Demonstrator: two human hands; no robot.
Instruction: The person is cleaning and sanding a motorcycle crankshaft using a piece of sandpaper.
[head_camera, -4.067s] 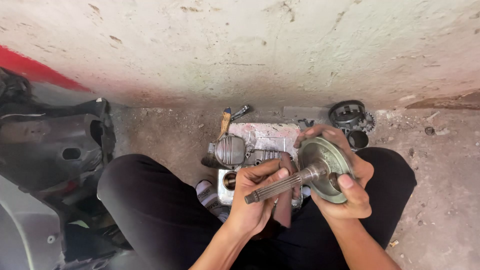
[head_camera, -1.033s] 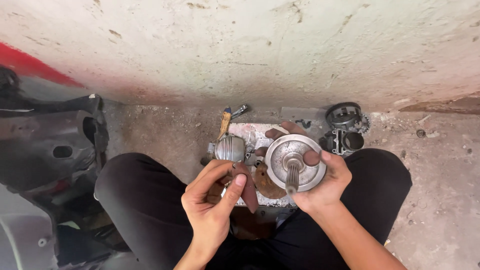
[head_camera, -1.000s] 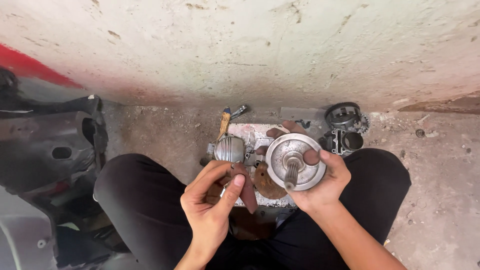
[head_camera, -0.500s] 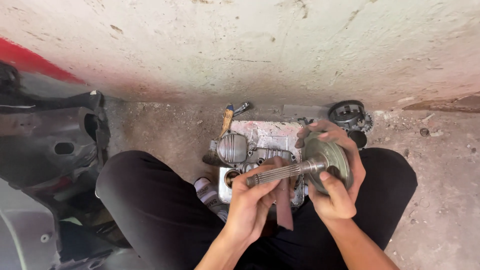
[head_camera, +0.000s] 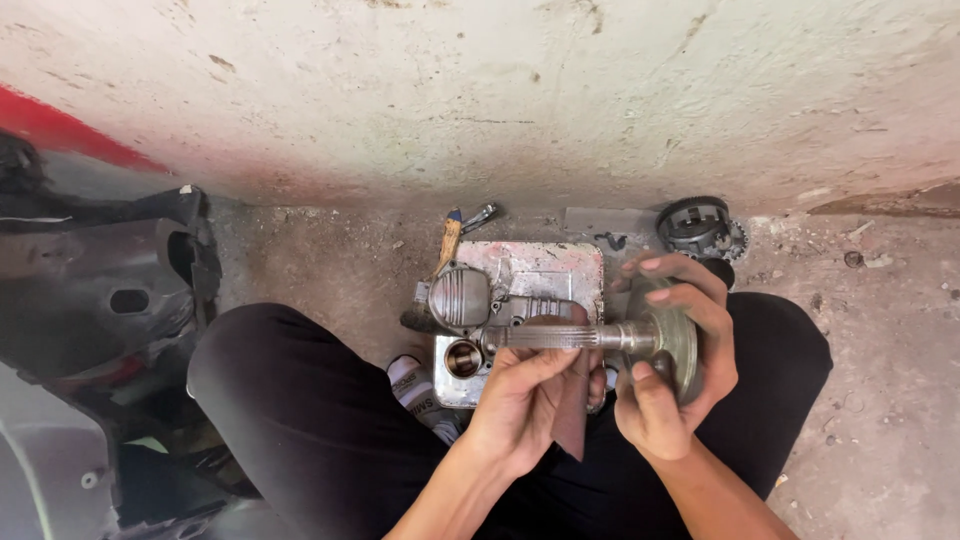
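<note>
My right hand grips a round metal pulley disc whose splined shaft sticks out level to the left. My left hand is wrapped around that shaft from below, pressing a brown strip of abrasive cloth against it. Both hands hover above my lap, over my dark trousers. Just behind the shaft sits a grey metal engine casting with a ribbed cap and a round bore.
A flat metal tray lies on the concrete floor by the wall. A wood-handled brush lies left of it, a dark toothed gear part right of it. A black scooter body fills the left side.
One second ago the disc faced up with the shaft toward me and my left hand off it. Now the shaft lies sideways and my left hand grips it with the cloth.
</note>
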